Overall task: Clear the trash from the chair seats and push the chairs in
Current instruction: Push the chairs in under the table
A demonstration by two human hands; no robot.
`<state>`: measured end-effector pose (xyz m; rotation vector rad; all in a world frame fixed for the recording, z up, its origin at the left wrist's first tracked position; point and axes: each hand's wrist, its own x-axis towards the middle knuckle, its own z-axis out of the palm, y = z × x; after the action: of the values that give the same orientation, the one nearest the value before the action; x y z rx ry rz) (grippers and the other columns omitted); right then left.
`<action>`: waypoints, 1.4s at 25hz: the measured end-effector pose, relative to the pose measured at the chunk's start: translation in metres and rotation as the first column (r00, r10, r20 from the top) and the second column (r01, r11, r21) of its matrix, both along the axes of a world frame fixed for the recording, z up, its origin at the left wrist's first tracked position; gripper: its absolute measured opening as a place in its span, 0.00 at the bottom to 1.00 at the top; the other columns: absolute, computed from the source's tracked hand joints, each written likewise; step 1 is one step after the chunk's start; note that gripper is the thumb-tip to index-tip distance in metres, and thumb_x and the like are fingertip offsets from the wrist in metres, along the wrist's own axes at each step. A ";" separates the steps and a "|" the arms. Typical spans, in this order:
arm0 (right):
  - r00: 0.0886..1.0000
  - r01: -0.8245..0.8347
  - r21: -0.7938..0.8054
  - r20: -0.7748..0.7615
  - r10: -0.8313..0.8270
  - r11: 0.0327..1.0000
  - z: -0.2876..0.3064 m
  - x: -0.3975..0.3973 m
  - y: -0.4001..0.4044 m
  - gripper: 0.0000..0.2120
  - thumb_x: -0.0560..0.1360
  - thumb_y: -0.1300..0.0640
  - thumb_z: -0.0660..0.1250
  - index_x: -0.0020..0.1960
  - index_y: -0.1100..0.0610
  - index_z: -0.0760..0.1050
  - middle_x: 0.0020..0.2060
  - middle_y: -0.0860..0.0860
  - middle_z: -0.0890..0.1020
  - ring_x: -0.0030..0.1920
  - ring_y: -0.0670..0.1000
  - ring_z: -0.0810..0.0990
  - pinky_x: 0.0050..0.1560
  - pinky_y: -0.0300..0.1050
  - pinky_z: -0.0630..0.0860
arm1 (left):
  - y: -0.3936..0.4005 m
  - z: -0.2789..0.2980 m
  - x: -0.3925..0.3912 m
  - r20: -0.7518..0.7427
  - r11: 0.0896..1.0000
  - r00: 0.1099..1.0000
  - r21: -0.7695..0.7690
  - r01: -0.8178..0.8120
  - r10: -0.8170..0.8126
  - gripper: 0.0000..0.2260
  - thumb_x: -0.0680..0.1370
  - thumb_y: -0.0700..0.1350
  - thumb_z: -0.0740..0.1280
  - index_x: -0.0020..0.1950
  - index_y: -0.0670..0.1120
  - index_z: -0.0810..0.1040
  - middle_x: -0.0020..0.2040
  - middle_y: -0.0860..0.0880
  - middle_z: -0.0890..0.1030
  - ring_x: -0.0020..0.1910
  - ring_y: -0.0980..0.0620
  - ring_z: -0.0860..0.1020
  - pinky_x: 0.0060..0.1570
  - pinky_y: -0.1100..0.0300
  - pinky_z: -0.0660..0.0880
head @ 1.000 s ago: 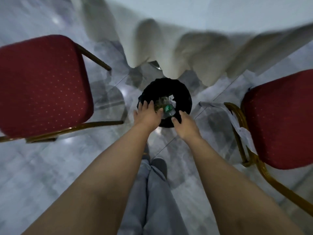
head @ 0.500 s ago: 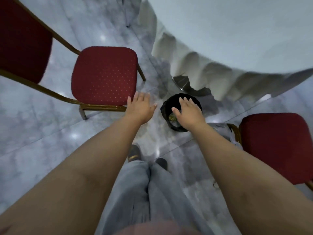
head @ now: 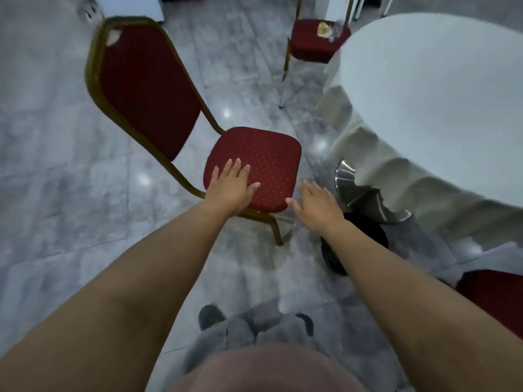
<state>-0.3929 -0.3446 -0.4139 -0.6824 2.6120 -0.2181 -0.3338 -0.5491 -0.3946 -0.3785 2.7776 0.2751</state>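
Hands are apart and both hold nothing, fingers straight and spread. Left hand (head: 232,184) lies over the near left part of the seat (head: 263,162) of the near chair (head: 158,97); whether the palm touches the fabric cannot be told. Right hand (head: 317,203) is at the near right corner of the same seat, fingertips pointing toward it, held over the floor (head: 56,193) just beside the seat edge; contact with the seat cannot be told. No trash shows on this seat. Near chair stands on the floor, its back to the left and its seat turned toward the worktop (head: 441,103), which is round and covered with a white cloth (head: 396,176) hanging in folds. Seat front is near the cloth but apart from it. Black bin (head: 368,230) stands on the floor beside the metal worktop base (head: 346,179), partly hidden by the right forearm. Far chair (head: 311,43) stands well apart from both hands at the far side of the worktop; trash (head: 325,29) lies on its seat, a yellowish item and a clear one, too blurred to identify. Third red seat (head: 492,295) shows at the right edge, near the right forearm.
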 end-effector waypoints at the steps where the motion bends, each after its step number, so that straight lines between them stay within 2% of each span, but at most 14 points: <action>1: 1.000 0.000 -0.010 0.000 0.000 1.000 0.001 0.004 -0.019 0.32 0.82 0.39 0.49 0.80 0.56 0.54 0.79 0.55 0.59 0.80 0.56 0.54 0.79 0.56 0.50 | -0.019 0.005 0.003 -0.014 1.000 1.000 -0.013 0.000 0.000 0.29 0.83 0.59 0.47 0.81 0.47 0.50 0.81 0.45 0.48 0.80 0.46 0.45 0.76 0.45 0.42; 11: 0.996 -0.069 -0.130 -0.060 0.062 0.989 0.014 0.029 -0.220 0.29 0.83 0.41 0.48 0.80 0.55 0.55 0.80 0.53 0.58 0.80 0.54 0.54 0.79 0.53 0.50 | -0.211 0.031 0.020 -0.174 0.987 0.975 -0.062 -0.150 0.137 0.27 0.84 0.58 0.49 0.80 0.47 0.56 0.81 0.45 0.53 0.80 0.46 0.48 0.76 0.46 0.44; 16: 0.993 -0.098 -0.155 -0.076 0.087 0.983 0.023 0.003 -0.291 0.29 0.83 0.42 0.49 0.79 0.56 0.56 0.80 0.54 0.58 0.80 0.55 0.53 0.79 0.55 0.51 | -0.285 0.039 -0.002 -0.221 0.979 0.960 -0.070 -0.194 0.174 0.27 0.84 0.57 0.49 0.79 0.46 0.56 0.80 0.45 0.53 0.80 0.46 0.47 0.77 0.46 0.43; 20: 0.988 -0.121 -0.192 -0.120 0.099 0.974 0.028 -0.036 -0.345 0.29 0.83 0.42 0.50 0.79 0.56 0.57 0.79 0.55 0.60 0.80 0.55 0.55 0.79 0.53 0.53 | -0.340 0.049 -0.038 -0.271 0.983 0.954 -0.091 -0.159 0.129 0.26 0.84 0.56 0.49 0.80 0.46 0.55 0.81 0.46 0.52 0.80 0.47 0.45 0.77 0.46 0.43; 23: 0.990 -0.123 -0.201 -0.091 0.106 0.972 0.037 -0.062 -0.383 0.30 0.83 0.41 0.50 0.79 0.56 0.56 0.79 0.55 0.61 0.79 0.55 0.57 0.78 0.53 0.55 | -0.375 0.057 -0.069 -0.266 0.984 0.959 -0.117 -0.136 0.101 0.26 0.84 0.56 0.48 0.80 0.46 0.54 0.81 0.46 0.51 0.80 0.48 0.44 0.77 0.47 0.41; 28: 0.989 -0.130 -0.207 -0.091 0.113 0.970 0.053 -0.095 -0.436 0.30 0.84 0.41 0.49 0.80 0.56 0.53 0.80 0.54 0.56 0.80 0.53 0.52 0.78 0.50 0.51 | -0.433 0.076 -0.119 -0.331 0.986 0.942 -0.135 -0.099 0.049 0.26 0.85 0.55 0.46 0.80 0.46 0.52 0.81 0.46 0.49 0.80 0.48 0.43 0.77 0.47 0.39; 35: 0.985 -0.074 -0.246 -0.167 0.032 0.966 0.046 -0.105 -0.509 0.31 0.84 0.41 0.48 0.81 0.56 0.52 0.81 0.52 0.55 0.80 0.51 0.51 0.79 0.48 0.51 | -0.511 0.076 -0.182 -0.282 0.993 0.959 -0.121 -0.009 -0.026 0.26 0.85 0.54 0.45 0.81 0.46 0.51 0.81 0.46 0.50 0.80 0.47 0.44 0.77 0.45 0.40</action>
<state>-0.4983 -0.8539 -0.3676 -0.8894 2.7433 -0.5044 -0.5162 -1.0601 -0.3190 -0.3827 3.0870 0.1689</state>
